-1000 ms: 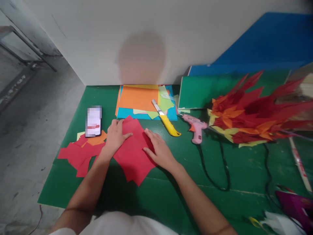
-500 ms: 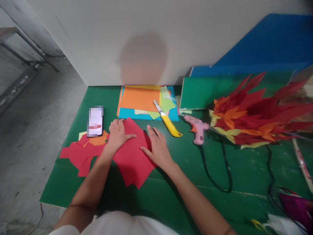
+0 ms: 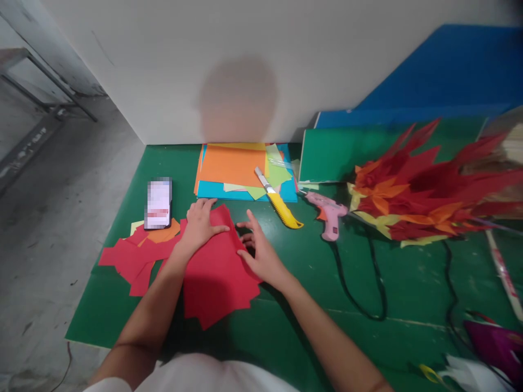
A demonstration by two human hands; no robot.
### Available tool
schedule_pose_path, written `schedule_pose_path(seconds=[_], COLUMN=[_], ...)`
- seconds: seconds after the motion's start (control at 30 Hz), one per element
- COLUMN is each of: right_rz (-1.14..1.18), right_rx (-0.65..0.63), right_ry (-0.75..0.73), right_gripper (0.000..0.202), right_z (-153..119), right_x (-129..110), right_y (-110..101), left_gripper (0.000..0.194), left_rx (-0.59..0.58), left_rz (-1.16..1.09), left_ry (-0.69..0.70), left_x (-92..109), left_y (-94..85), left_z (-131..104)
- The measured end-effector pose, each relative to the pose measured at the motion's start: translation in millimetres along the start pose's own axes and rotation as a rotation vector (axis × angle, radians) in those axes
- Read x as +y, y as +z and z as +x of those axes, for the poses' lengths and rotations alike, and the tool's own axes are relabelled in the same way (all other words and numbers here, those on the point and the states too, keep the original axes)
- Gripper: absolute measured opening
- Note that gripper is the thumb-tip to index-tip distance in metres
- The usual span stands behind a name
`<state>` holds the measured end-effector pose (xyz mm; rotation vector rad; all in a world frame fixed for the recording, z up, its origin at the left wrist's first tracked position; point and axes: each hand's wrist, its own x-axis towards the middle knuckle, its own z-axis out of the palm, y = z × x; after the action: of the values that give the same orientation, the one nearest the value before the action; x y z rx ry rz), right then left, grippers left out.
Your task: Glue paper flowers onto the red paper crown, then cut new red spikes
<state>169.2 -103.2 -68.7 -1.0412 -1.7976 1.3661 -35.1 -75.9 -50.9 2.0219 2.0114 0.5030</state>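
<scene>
Several sheets of red paper point(image 3: 220, 272) lie in a loose, uneven stack on the green tabletop before me, corners sticking out at different angles. My left hand point(image 3: 200, 226) rests over the upper left part of the stack, its thumb stretched across the top sheet and its fingers toward the upper edge. Along the right edge, my right hand point(image 3: 261, 253) has its fingers apart and slightly curved, with the thumb at the paper's edge. A yellow utility knife point(image 3: 284, 209) lies beyond my right hand, partly on a pile of coloured paper point(image 3: 235, 163).
Red and orange paper scraps point(image 3: 137, 256) lie left, beside a phone point(image 3: 158, 204). A pink glue gun point(image 3: 329, 212) with a black cord point(image 3: 341, 277) sits right. Beyond it is a red, orange and yellow paper bunch point(image 3: 433, 190). A white panel point(image 3: 163, 71) stands behind.
The red sheets have turned and shifted, with their lower corners spread differently. My right hand's fingers have moved slightly left and spread at the stack's edge; my left hand has shifted slightly right.
</scene>
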Motion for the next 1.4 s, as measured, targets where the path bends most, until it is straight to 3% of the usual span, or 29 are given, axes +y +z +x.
schedule_pose_path(seconds=[0.17,0.33,0.5,0.6,0.67,0.77,0.83,0.9,0.93,1.07,1.1,1.23,1.4], right_rz=[0.080,0.158,0.338,0.395,0.372,0.341,0.369,0.398,0.411,0.417,0.405,0.340,0.185], right_rx=[0.081,0.180,0.183,0.210,0.244,0.375,0.493,0.585,0.612,0.640,0.645,0.698,0.848], right_ry=[0.068,0.119,0.215,0.199,0.254,0.325,0.314,0.288,0.278,0.271,0.267,0.216,0.083], right_gripper=[0.085,0.076,0.069,0.075,0.069,0.049,0.045,0.047,0.049,0.052,0.052,0.050,0.038], right_z=[1.1,1.2,-4.4,-6.2,-6.1,-4.2,-2.1,-0.1,0.7,1.4,1.1,0.0,0.7], right_x=[-1.6,-5.2,-4.3,-1.8,-1.4,-1.7,-0.7,1.6,3.0,7.1,7.4,7.8,9.8], right_y=[-16.1,-50.8,-79.8,-80.2,-73.6,-63.2,-60.4,-60.7,-61.3,-63.2,-63.4,-65.0,-66.1], left_gripper=[0.048,0.016,0.028,0.037,0.042,0.057,0.081,0.106,0.107,0.051,0.049,0.058,0.088], left_rx=[-0.062,-0.189,-0.034,0.080,0.076,0.095,0.198,0.165,0.126,-0.139,-0.180,-0.198,-0.025], left_rz=[-0.073,-0.452,-0.901,-1.144,-1.200,-1.047,-0.736,-0.416,-0.279,0.145,0.210,0.352,0.449], left_ry=[0.015,-0.023,-0.227,-0.282,-0.257,-0.201,-0.161,-0.064,0.006,0.263,0.297,0.322,0.156], left_x=[5.7,13.4,8.2,3.1,2.5,4.3,5.1,4.7,4.1,1.5,0.7,-6.9,-29.6], left_y=[-7.2,-16.3,-14.5,-11.6,-10.2,-9.0,-7.5,-4.5,-2.6,0.3,-1.3,-13.2,-19.6], left_z=[1.6,2.2,4.0,6.6,5.4,-8.9,-28.9,-54.2,-67.0,-106.2,-112.8,-138.2,-176.8])
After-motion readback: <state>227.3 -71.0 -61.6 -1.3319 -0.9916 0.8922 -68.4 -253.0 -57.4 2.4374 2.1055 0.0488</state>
